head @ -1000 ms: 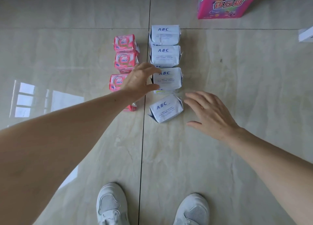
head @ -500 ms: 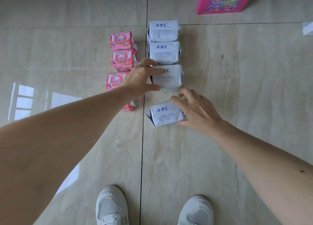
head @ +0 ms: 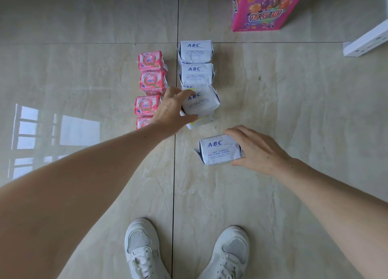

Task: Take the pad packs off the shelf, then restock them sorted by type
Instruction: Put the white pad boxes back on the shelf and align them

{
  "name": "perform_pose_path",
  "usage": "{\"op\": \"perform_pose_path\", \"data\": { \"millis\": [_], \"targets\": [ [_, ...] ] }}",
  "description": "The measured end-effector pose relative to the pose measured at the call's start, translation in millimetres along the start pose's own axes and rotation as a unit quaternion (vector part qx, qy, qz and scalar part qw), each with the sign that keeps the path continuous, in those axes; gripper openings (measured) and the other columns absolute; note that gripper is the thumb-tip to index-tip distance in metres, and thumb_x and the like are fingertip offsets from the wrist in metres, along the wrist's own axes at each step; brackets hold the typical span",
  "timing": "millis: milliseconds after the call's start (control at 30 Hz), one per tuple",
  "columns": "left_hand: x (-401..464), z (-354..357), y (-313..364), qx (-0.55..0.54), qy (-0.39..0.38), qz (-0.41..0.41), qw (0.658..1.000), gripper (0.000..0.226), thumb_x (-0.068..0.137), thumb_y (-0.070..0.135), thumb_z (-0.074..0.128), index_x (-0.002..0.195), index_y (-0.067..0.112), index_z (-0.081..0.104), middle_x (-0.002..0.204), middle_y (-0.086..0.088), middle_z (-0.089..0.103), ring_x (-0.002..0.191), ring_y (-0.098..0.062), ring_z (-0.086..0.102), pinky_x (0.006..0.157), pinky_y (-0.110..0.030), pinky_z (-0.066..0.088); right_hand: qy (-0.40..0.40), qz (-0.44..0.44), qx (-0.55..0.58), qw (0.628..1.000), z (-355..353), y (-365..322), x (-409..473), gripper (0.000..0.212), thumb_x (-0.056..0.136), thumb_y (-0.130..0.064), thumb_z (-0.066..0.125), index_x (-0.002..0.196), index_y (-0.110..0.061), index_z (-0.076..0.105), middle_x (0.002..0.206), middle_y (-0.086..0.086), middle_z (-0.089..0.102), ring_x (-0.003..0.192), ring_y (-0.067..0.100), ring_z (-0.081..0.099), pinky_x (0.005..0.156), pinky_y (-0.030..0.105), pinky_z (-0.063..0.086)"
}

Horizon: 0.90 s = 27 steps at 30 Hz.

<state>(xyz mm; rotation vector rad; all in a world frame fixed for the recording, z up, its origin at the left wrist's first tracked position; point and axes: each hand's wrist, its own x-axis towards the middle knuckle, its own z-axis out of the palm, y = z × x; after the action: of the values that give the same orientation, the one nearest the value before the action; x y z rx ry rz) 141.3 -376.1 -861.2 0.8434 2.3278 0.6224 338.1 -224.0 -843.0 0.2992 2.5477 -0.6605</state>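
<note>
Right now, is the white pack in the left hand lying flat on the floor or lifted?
Lifted and tilted. The left hand grips the white pack, exposing another pack beneath.

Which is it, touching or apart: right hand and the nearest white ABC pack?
Touching. The head view shows the right hand wrapped around the nearest white ABC pack.

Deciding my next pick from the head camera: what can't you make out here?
- Nearest pink pack: mostly behind the left forearm.
- Pack beneath the lifted ABC pack: largely covered.
- Small print on packs: too small.
- White shelf: cut by right edge.
- Candy box: top cropped.
</note>
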Motion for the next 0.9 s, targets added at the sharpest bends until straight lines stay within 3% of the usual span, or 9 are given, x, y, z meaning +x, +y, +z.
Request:
{"op": "perform_pose_path", "data": {
  "millis": [100, 200, 300, 367, 467, 600, 667, 733, 900],
  "targets": [
    [-26.7, -41.0, 28.2, -0.057, -0.006, -0.035, 0.998, 0.065, 0.075, 0.022, 0.078, 0.134, 0.025, 0.05, 0.126, -0.004, 0.04, 0.105, -0.014, 0.043, 0.081, -0.023, 0.04, -0.005, 0.008, -0.007, 1.0, -44.2, -21.9, -25.3, 0.075, 0.074, -0.038, 0.075, 0.137, -0.03, 0.035, 0.133, -0.013, 0.042, 0.114, 0.011, 0.048, 0.078, 0.028, 0.044],
    [-54.0, -91.1, 61.0, -0.072, -0.018, -0.039, 0.996, 0.074, 0.072, 0.025, 0.079, 0.138, 0.028, 0.046, 0.131, -0.002, 0.045, 0.111, -0.018, 0.051, 0.092, -0.024, 0.04, -0.002, 0.007, 0.004, 1.0, -101.0, -50.2, -52.0, 0.075, 0.072, -0.041, 0.075, 0.135, -0.032, 0.036, 0.133, -0.016, 0.043, 0.116, 0.01, 0.047, 0.08, 0.027, 0.042],
    [-81.3, -148.3, 101.2, -0.133, -0.045, -0.056, 0.989, 0.083, 0.069, 0.026, 0.082, 0.14, 0.035, 0.04, 0.124, 0.005, 0.056, 0.094, -0.024, 0.066, 0.083, -0.042, 0.055, 0.001, 0.001, 0.027, 1.0, -163.6, -81.3, -84.0, 0.074, 0.071, -0.041, 0.076, 0.133, -0.033, 0.038, 0.129, -0.018, 0.045, 0.11, 0.01, 0.05, 0.078, 0.028, 0.042],
    [-100.6, -187.9, 129.6, -0.156, -0.05, -0.047, 0.985, 0.084, 0.064, 0.031, 0.084, 0.137, 0.038, 0.042, 0.12, 0.009, 0.059, 0.095, -0.023, 0.066, 0.082, -0.045, 0.056, 0.005, -0.01, 0.029, 1.0, -206.8, -103.3, -107.2, 0.074, 0.071, -0.041, 0.076, 0.133, -0.033, 0.037, 0.127, -0.018, 0.046, 0.108, 0.01, 0.052, 0.078, 0.028, 0.044],
    [-130.0, -246.2, 171.8, -0.185, -0.026, -0.031, 0.982, 0.084, 0.053, 0.042, 0.082, 0.129, 0.04, 0.048, 0.116, 0.01, 0.061, 0.105, -0.018, 0.061, 0.092, -0.044, 0.051, 0.015, -0.017, 0.035, 0.999, -276.5, -138.0, -143.3, 0.077, 0.07, -0.04, 0.077, 0.135, -0.034, 0.037, 0.129, -0.019, 0.046, 0.108, 0.01, 0.052, 0.083, 0.029, 0.044],
    [-166.0, -327.7, 236.1, -0.229, -0.009, -0.018, 0.973, 0.078, 0.064, 0.018, 0.086, 0.13, 0.031, 0.048, 0.115, 0.005, 0.057, 0.104, -0.019, 0.062, 0.088, -0.045, 0.054, 0.025, -0.016, 0.039, 0.999, -372.5, -179.1, -193.3, 0.079, 0.064, -0.042, 0.079, 0.132, -0.037, 0.039, 0.126, -0.016, 0.05, 0.111, 0.013, 0.052, 0.088, 0.034, 0.046],
    [-180.8, -368.1, 268.8, -0.244, -0.001, -0.001, 0.97, 0.079, 0.066, 0.013, 0.085, 0.132, 0.03, 0.046, 0.115, 0.004, 0.055, 0.105, -0.017, 0.06, 0.087, -0.037, 0.055, 0.04, -0.016, 0.039, 0.998, -417.1, -198.0, -218.2, 0.083, 0.063, -0.041, 0.081, 0.134, -0.036, 0.039, 0.13, -0.015, 0.05, 0.115, 0.013, 0.051, 0.091, 0.035, 0.045],
    [-193.6, -407.3, 301.7, -0.237, 0.009, 0.019, 0.971, 0.083, 0.065, 0.016, 0.085, 0.135, 0.029, 0.043, 0.118, 0.003, 0.054, 0.106, -0.014, 0.059, 0.086, -0.033, 0.053, 0.055, -0.015, 0.033, 0.998, -458.2, -216.4, -242.0, 0.086, 0.062, -0.041, 0.081, 0.136, -0.035, 0.038, 0.134, -0.014, 0.049, 0.118, 0.013, 0.049, 0.093, 0.035, 0.044],
    [-218.3, -486.8, 371.7, -0.212, 0.021, 0.073, 0.974, 0.087, 0.057, 0.026, 0.089, 0.132, 0.032, 0.045, 0.118, 0.01, 0.06, 0.109, -0.011, 0.059, 0.092, -0.039, 0.052, 0.102, -0.037, 0.001, 0.994, -541.6, -248.5, -295.3, 0.085, 0.062, -0.043, 0.082, 0.135, -0.035, 0.039, 0.133, -0.012, 0.048, 0.119, 0.013, 0.047, 0.09, 0.031, 0.042]
  ]
}}
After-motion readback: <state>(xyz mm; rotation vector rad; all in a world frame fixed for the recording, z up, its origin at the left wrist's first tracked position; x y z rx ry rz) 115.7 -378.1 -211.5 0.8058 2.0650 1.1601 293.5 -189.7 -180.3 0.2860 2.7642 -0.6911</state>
